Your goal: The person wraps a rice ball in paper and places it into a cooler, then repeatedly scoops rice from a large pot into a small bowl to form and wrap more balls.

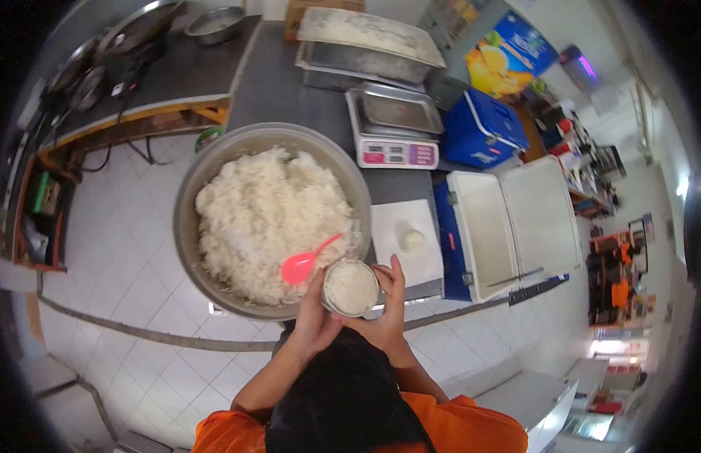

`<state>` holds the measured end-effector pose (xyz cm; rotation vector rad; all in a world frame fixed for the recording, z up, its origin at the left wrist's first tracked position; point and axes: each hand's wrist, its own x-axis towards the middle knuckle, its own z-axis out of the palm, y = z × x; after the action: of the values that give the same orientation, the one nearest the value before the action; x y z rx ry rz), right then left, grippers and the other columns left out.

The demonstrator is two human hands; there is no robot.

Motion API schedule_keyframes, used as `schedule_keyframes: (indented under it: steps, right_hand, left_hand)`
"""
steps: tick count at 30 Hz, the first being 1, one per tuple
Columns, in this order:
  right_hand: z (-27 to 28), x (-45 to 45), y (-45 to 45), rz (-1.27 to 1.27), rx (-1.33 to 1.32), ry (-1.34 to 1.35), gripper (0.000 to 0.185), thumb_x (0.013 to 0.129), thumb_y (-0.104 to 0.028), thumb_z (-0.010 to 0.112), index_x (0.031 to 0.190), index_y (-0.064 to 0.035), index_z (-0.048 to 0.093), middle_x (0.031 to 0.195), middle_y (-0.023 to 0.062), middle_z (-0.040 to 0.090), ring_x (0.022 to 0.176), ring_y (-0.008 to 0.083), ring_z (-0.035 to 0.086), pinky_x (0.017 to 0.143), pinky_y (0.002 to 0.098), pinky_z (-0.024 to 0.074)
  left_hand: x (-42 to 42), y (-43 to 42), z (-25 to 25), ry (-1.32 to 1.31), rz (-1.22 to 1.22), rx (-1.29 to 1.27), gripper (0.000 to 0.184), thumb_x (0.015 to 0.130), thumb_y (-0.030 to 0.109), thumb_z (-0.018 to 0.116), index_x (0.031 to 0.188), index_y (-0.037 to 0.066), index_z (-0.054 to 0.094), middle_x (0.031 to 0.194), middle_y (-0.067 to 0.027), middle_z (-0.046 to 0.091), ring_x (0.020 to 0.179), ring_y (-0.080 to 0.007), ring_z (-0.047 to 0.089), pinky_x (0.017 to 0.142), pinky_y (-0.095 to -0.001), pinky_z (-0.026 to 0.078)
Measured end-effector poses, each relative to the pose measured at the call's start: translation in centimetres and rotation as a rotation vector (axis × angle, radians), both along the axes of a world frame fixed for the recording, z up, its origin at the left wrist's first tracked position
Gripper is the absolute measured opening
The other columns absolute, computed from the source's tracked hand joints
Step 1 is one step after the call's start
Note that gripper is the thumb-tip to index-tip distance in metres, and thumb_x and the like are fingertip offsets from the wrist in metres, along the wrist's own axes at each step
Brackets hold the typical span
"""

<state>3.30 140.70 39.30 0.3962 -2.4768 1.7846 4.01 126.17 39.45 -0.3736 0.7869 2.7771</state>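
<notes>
Between my two hands is a round cup (351,288) filled to the rim with white rice. My left hand (314,317) is closed around its left side, and my right hand (384,317) grips its right side with the fingers curving up along it. Just beyond the hands, a large metal pot (186,226) holds a big heap of cooked rice (267,200). A pink spoon (299,267) lies on the rice at the near right of the pot. To the right, a small white ball (412,241), seemingly rice, sits on a white sheet (427,266).
A kitchen scale (399,153) carrying a metal tray (399,109) stands behind the sheet. An open cooler box (483,219) is at the right, with a blue cooler (486,132) beyond. Covered trays (369,38) sit at the back; pans (143,26) lie at upper left.
</notes>
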Motion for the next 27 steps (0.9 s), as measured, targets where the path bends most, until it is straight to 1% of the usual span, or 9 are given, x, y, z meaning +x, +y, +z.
schedule_keyframes:
  steps: [4, 7, 9, 12, 14, 19, 21, 25, 27]
  right_hand:
    - [-2.2, 0.5, 6.2, -0.100, -0.047, -0.039, 0.126, 0.061, -0.017, 0.094, 0.152, 0.0027, 0.010, 0.130, 0.0201, 0.055, 0.124, 0.0295, 0.053, 0.106, 0.0418, 0.0413]
    - [-8.9, -0.9, 10.5, -0.132, -0.079, -0.051, 0.123, 0.061, -0.017, 0.095, 0.152, -0.0008, 0.013, 0.129, 0.0197, 0.056, 0.122, 0.0297, 0.055, 0.104, 0.0409, 0.0439]
    - [-14.3, -2.8, 12.4, -0.071, 0.265, -0.035, 0.112, 0.064, -0.028, 0.092, 0.147, 0.0067, 0.025, 0.139, 0.0301, 0.046, 0.131, 0.0376, 0.049, 0.109, 0.0424, 0.0384]
    - [-22.7, -5.9, 11.6, 0.017, 0.130, -0.068, 0.101, 0.064, -0.033, 0.091, 0.141, 0.0058, 0.039, 0.146, 0.0314, 0.039, 0.135, 0.0428, 0.042, 0.111, 0.0446, 0.0365]
    - [-24.4, -7.6, 10.4, 0.063, 0.158, -0.027, 0.108, 0.063, -0.030, 0.093, 0.143, 0.0064, 0.031, 0.138, 0.0254, 0.048, 0.128, 0.0370, 0.049, 0.107, 0.0423, 0.0404]
    - [-20.7, -9.4, 14.7, 0.162, 0.229, 0.033, 0.102, 0.067, -0.027, 0.092, 0.143, 0.0043, 0.032, 0.130, 0.0197, 0.057, 0.122, 0.0307, 0.057, 0.100, 0.0397, 0.0475]
    - [-18.6, -10.4, 19.9, 0.217, 0.232, 0.117, 0.076, 0.072, -0.025, 0.089, 0.131, 0.0010, 0.049, 0.122, 0.0173, 0.064, 0.111, 0.0276, 0.063, 0.091, 0.0379, 0.0518]
    - [-16.6, -12.0, 29.8, 0.171, 0.245, -0.313, 0.035, 0.080, -0.026, 0.080, 0.101, -0.0014, 0.066, 0.094, 0.0151, 0.069, 0.080, 0.0289, 0.068, 0.073, 0.0397, 0.0549]
    - [-18.1, -13.7, 32.5, 0.261, 0.421, -0.344, 0.028, 0.076, -0.018, 0.080, 0.096, -0.0036, 0.067, 0.093, 0.0147, 0.066, 0.086, 0.0304, 0.066, 0.075, 0.0410, 0.0537]
  left_hand:
    - [0.9, 4.0, -1.0, -0.182, -0.374, 0.330, 0.062, 0.106, 0.047, 0.034, 0.149, 0.003, 0.030, 0.148, -0.0120, 0.043, 0.130, -0.0282, 0.049, 0.107, -0.0454, 0.043]
    - [2.6, 5.6, -4.7, -0.511, -0.560, 0.092, 0.068, 0.101, 0.051, 0.044, 0.149, 0.005, 0.030, 0.152, -0.0197, 0.037, 0.134, -0.0318, 0.044, 0.110, -0.0543, 0.034]
    - [2.9, 5.8, -6.3, -0.470, -0.613, 0.002, 0.058, 0.104, 0.045, 0.039, 0.146, 0.005, 0.035, 0.148, -0.0186, 0.043, 0.130, -0.0323, 0.048, 0.109, -0.0523, 0.036]
    - [3.5, 7.4, -9.2, -0.342, -0.650, -0.128, 0.052, 0.105, 0.042, 0.036, 0.140, 0.004, 0.045, 0.133, -0.0171, 0.055, 0.125, -0.0307, 0.053, 0.106, -0.0468, 0.041]
    - [3.4, 9.6, -10.8, -0.379, -0.594, -0.166, 0.052, 0.105, 0.042, 0.036, 0.140, 0.004, 0.045, 0.132, -0.0168, 0.056, 0.124, -0.0295, 0.053, 0.105, -0.0456, 0.043]
    - [0.8, 16.7, -14.1, -0.427, -0.395, -0.532, 0.048, 0.103, 0.036, 0.046, 0.134, 0.001, 0.050, 0.126, -0.0158, 0.060, 0.113, -0.0255, 0.060, 0.097, -0.0413, 0.049]
    - [-0.5, 18.4, -17.7, -0.344, -0.346, -0.764, 0.044, 0.102, 0.033, 0.050, 0.130, 0.000, 0.052, 0.122, -0.0158, 0.062, 0.113, -0.0260, 0.061, 0.095, -0.0383, 0.049]
    - [-3.3, 21.9, -19.8, -0.128, -0.146, -1.302, 0.037, 0.098, 0.026, 0.057, 0.122, -0.003, 0.061, 0.112, -0.0201, 0.068, 0.102, -0.0274, 0.066, 0.088, -0.0373, 0.052]
    - [-4.1, 22.7, -20.5, -0.125, -0.153, -1.339, 0.029, 0.096, 0.020, 0.059, 0.116, -0.001, 0.060, 0.106, -0.0181, 0.066, 0.101, -0.0305, 0.064, 0.086, -0.0393, 0.052]
